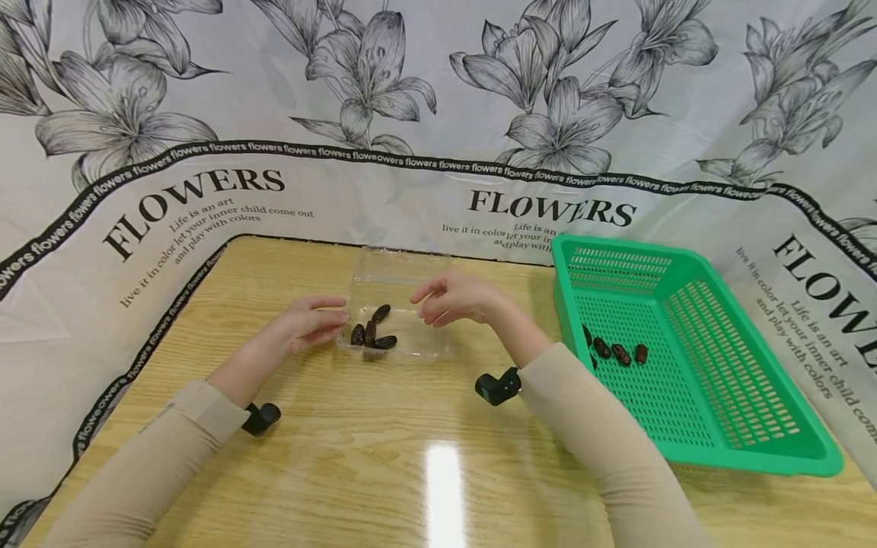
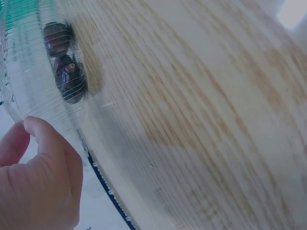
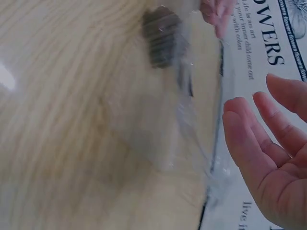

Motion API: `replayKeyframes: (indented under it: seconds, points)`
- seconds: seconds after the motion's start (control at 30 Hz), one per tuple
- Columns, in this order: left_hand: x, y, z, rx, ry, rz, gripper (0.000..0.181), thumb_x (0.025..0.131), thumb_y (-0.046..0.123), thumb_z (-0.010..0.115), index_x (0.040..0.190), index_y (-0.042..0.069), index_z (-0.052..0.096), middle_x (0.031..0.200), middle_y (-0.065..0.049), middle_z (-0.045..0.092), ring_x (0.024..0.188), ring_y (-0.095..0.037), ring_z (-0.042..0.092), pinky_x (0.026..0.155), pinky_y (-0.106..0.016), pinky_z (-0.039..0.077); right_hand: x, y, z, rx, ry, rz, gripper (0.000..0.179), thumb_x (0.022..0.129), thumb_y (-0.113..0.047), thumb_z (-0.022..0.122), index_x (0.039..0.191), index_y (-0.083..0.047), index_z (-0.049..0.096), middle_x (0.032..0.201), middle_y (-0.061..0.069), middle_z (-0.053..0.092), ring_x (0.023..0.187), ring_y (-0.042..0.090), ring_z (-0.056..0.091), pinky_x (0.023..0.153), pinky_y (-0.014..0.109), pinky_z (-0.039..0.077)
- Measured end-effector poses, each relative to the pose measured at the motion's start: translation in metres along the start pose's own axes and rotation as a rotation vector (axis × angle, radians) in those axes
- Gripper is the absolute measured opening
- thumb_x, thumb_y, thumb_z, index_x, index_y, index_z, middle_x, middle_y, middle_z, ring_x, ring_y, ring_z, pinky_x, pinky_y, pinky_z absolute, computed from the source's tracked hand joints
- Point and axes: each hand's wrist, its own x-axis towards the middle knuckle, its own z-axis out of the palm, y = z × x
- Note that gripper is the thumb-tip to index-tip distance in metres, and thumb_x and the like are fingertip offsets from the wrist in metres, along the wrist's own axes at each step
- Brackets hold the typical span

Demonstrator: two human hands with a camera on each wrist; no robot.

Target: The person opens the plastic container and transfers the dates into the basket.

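A clear plastic box [image 1: 411,346] with its clear lid [image 1: 404,265] raised at the back stands on the table. Several dark dates [image 1: 371,332] lie in its left part; two dates [image 2: 70,79] show through the ribbed wall in the left wrist view. At the box's left edge, my left hand [image 1: 311,323] pinches the rim between thumb and finger. My right hand [image 1: 455,297] is over the box's right side, its fingers parted and slightly bent, holding nothing. In the right wrist view that hand [image 3: 273,158] is apart from the blurred box wall.
To the right stands a green plastic basket [image 1: 692,449] with several dates [image 1: 621,355] on its perforated floor. The wooden table [image 1: 342,464] ends at a flower-printed cloth [image 1: 384,198] at the back and left.
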Motion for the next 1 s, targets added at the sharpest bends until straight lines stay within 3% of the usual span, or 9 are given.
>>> replayKeyframes:
  seconds: [0.27,0.53,0.67,0.83,1.0]
  points:
    - [-0.001,-0.001,0.000,0.002,-0.007,0.004,0.054,0.092,0.001,0.056,0.142,-0.002,0.034,0.089,0.000,0.061,0.076,-0.007,0.061,0.066,-0.016,0.053,0.017,0.011,0.030,-0.053,0.012,-0.003,0.036,0.086,0.002,0.057,0.122,0.006,0.056,0.120,0.019,0.056,0.105,0.029,0.057,0.088,0.038,0.051]
    - [-0.001,0.000,0.000,0.000,-0.007,-0.001,0.055,0.092,0.001,0.057,0.142,-0.001,0.035,0.091,-0.001,0.061,0.078,-0.008,0.062,0.066,-0.016,0.052,0.034,0.020,0.048,-0.128,0.081,-0.059,0.029,0.084,0.003,0.063,0.113,0.006,0.062,0.096,0.014,0.065,0.087,0.025,0.064,0.076,0.033,0.055]
    - [-0.001,0.000,0.001,0.005,-0.009,-0.003,0.055,0.092,0.001,0.057,0.142,-0.001,0.035,0.093,-0.002,0.061,0.078,-0.008,0.062,0.067,-0.016,0.052,0.040,0.023,0.057,-0.134,0.108,-0.052,0.027,0.082,0.007,0.063,0.109,0.007,0.063,0.098,0.015,0.065,0.081,0.021,0.064,0.071,0.029,0.055]
    - [-0.001,0.000,0.000,-0.014,-0.006,0.001,0.055,0.091,0.001,0.057,0.141,-0.002,0.035,0.090,-0.002,0.061,0.077,-0.008,0.062,0.066,-0.016,0.053,0.042,0.023,0.066,-0.259,0.162,-0.088,0.027,0.080,0.006,0.066,0.107,0.005,0.066,0.105,0.015,0.066,0.075,0.013,0.059,0.066,0.022,0.053]
    - [-0.001,0.001,0.000,-0.014,-0.013,-0.001,0.055,0.091,0.001,0.057,0.141,-0.002,0.034,0.089,-0.001,0.061,0.076,-0.008,0.062,0.066,-0.016,0.053,0.042,0.021,0.069,-0.372,0.173,-0.132,0.021,0.080,0.005,0.068,0.101,0.004,0.070,0.106,0.014,0.066,0.076,0.016,0.059,0.064,0.022,0.051]
